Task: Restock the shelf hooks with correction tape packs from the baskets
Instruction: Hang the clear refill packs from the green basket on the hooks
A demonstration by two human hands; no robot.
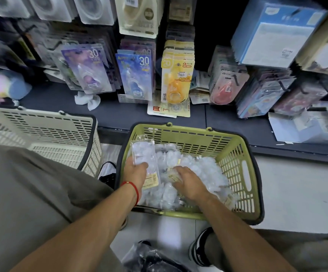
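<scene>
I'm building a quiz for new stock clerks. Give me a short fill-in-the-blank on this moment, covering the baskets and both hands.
1. The clear packs lie piled in the ____ basket.
2. The long clear pack is held upright by the ____ hand.
3. The right hand reaches into the pile; a red ____ circles the other wrist.
4. The cream basket stands to the ____ of the one holding packs.

Missing words: green; left; string; left
</scene>
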